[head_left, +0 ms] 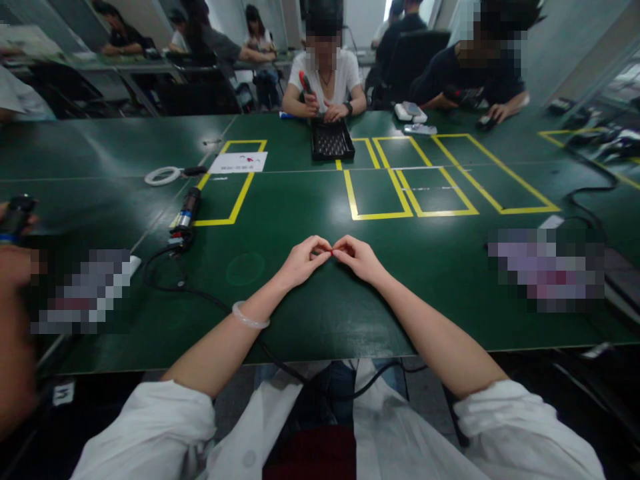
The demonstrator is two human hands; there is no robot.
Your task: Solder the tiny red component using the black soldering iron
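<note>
My left hand and my right hand meet just above the green tabletop, in front of my body. Thumb and fingertips of each are pinched together, and the two pinches touch. Between them shows a tiny red piece, too small to name and mostly covered by the fingers. A clear bracelet circles my left wrist.
Left of my hands lies a black cylindrical device, its cable running to the table edge. Beyond are a white sheet, yellow tape outlines and a black tray. Across the table, a person holds a red-and-black tool.
</note>
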